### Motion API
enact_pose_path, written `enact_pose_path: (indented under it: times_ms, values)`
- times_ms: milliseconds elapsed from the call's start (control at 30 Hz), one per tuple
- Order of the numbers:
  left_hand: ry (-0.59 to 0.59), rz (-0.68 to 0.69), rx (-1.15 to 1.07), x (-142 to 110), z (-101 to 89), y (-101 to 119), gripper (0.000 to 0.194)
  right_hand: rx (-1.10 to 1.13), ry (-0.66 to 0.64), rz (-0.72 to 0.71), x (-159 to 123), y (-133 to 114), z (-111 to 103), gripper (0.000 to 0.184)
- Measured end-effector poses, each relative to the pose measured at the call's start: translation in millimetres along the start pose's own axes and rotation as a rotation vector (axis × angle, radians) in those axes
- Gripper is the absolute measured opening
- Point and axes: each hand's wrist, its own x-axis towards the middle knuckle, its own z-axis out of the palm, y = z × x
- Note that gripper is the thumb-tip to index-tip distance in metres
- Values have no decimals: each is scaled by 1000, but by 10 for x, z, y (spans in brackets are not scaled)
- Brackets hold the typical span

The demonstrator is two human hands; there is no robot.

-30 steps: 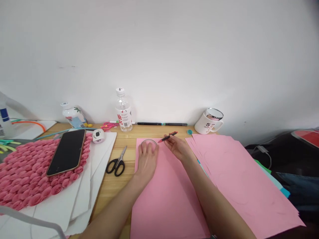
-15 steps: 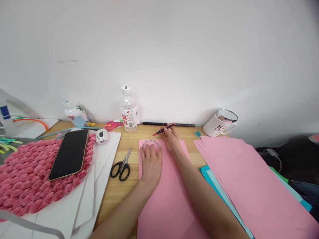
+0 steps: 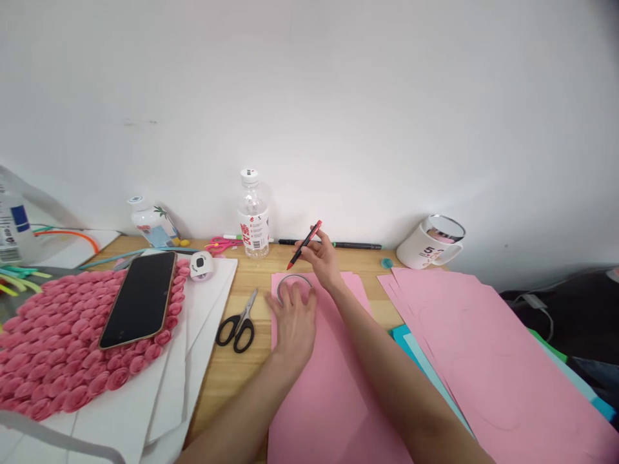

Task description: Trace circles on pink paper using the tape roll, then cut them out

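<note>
My left hand [image 3: 294,320] lies with its fingers spread over a thin grey ring-shaped thing [image 3: 296,277] near the far end of a pink paper sheet [image 3: 333,399]. The fingers cover much of the ring, so I cannot tell whether its middle is solid. My right hand [image 3: 323,258] is shut on a black and red pen [image 3: 304,245], its red tip slanting down to the left, just beyond the ring and apart from the paper. Black-handled scissors [image 3: 238,325] lie left of the paper.
A clear bottle [image 3: 254,222] and a black pen [image 3: 358,245] are by the wall. To the right are a white mug [image 3: 428,245], a teal disc [image 3: 386,263] and more pink sheets [image 3: 483,348]. At left, a phone [image 3: 139,299] rests on pink paper rolls [image 3: 62,348].
My right hand has turned the pen steeper and brought its tip left, nearer the ring. The left hand's fingers have spread wider over the ring.
</note>
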Motion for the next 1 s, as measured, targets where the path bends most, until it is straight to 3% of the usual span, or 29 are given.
enact_pose_path:
  times_ms: [267,433,600,767,1000]
  values:
    - [14,68,-85,9,-13,-34,43,45,119,3,-25,5,-252,57]
    - [37,56,-72,5,20,-36,37,21,115,-15,-52,-43,-252,60]
    - [102,81,-7,3,47,-37,35,-16,41,-31,-51,5,-156,62]
    - [88,148,57,-3,93,-55,47,-70,-64,-48,-4,63,-59,58]
    - [137,147,-49,5,279,-63,46,-137,-226,-44,57,152,25,57]
